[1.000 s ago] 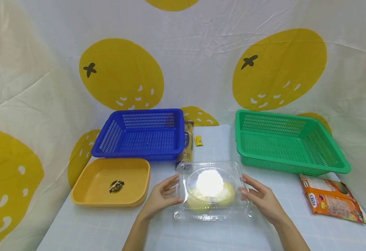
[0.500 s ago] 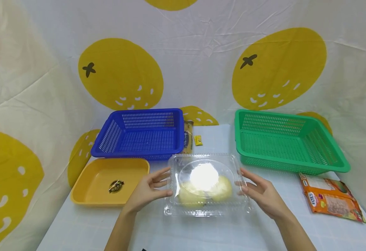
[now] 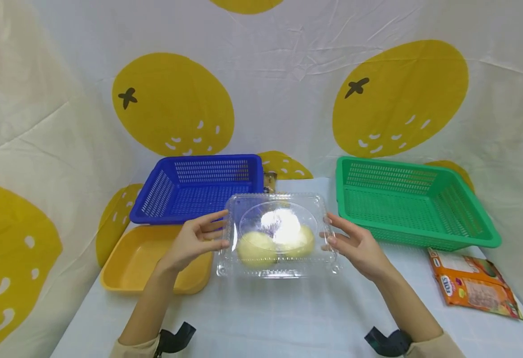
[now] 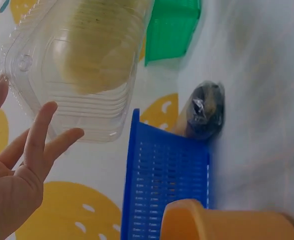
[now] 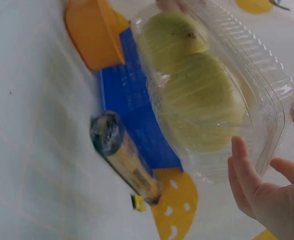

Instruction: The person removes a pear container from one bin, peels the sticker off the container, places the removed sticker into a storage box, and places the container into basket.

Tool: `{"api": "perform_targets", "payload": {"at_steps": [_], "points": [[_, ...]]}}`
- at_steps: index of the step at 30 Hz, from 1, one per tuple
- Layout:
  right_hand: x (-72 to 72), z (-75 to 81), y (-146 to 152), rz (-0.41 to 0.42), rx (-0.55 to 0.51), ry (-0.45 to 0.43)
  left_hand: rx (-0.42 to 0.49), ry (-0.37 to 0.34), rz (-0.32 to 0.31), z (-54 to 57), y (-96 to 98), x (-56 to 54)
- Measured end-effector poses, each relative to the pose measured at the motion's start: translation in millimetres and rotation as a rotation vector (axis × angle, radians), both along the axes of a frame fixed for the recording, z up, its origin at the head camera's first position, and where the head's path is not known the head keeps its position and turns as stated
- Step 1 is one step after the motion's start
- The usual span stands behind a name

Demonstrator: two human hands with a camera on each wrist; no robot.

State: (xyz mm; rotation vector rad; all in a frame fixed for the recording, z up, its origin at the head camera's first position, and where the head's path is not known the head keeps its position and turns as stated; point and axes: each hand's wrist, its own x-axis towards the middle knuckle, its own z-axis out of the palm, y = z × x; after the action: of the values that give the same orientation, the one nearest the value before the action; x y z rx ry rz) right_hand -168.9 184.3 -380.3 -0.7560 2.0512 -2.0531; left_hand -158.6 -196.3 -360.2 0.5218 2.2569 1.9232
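Note:
A clear plastic clamshell box (image 3: 230,268) is held up off the table in the middle of the head view, with light glaring on its lid. Two pale yellow-green round fruits (image 3: 257,249) lie inside it. My left hand (image 3: 188,244) holds its left end, thumb on the near side and fingers spread along the edge. At the opposite end my right hand (image 3: 361,249) grips it the same way. Both wrist views show the box from below, the fruits (image 5: 202,100) resting on its ribbed bottom and fingertips at the corners.
A blue basket (image 3: 154,219) stands back left, an orange-yellow tray (image 3: 122,286) in front of it. Back right is a green basket (image 3: 415,238), with orange snack packets (image 3: 476,286) before it. A long brown package (image 5: 132,165) and a small yellow sachet (image 5: 138,202) lie beside the blue basket.
Both hands have raised the clamshell box and carried it left and away from me. It now covers most of the brown package and the yellow sachet in the head view.

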Motion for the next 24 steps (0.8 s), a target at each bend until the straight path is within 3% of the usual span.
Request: {"api": "perform_targets", "payload": {"at_steps": [10,15,24], "points": [[-45.4,21.3,-27,0.008,0.002,-0.107,-0.032,-0.064,0.023,25.5,-24.3,-36.8],[-69.6,31.1,-46,0.011,-0.053,-0.188,-0.006,-0.070,0.071,34.6,-38.2,-56.2],[-105.6,41.1,-79,-0.009,-0.063,-0.231,-0.005,-0.052,0.268,38.9,-50.2,-81.9]]}}
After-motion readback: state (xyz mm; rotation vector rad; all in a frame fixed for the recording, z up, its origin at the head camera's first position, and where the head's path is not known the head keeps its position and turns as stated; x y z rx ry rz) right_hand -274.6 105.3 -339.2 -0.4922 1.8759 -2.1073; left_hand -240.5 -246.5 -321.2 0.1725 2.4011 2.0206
